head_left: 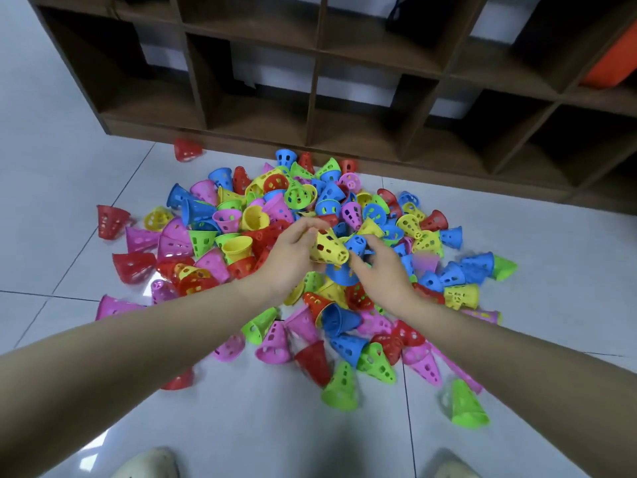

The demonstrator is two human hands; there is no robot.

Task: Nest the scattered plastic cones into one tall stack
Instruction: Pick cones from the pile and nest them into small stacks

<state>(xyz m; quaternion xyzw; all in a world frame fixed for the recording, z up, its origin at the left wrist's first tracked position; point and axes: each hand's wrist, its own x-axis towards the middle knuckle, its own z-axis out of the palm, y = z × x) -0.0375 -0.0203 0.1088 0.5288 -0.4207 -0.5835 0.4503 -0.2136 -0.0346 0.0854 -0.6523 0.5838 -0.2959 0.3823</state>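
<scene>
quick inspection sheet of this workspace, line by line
surface: pale tiled floor, grout lines visible
job's things: loose pile of perforated cones in red, pink, yellow, green and blue, mostly tipped over; no tall stack seen
clutter: stray red cone by the shelf base
hands: left hand holds a yellow cone; right hand has its fingers curled at a blue cone, grip unclear
cables: nothing seen
surroundings: dark wooden cubby shelf, orange item in one cubby, shoe at bottom edge
</scene>
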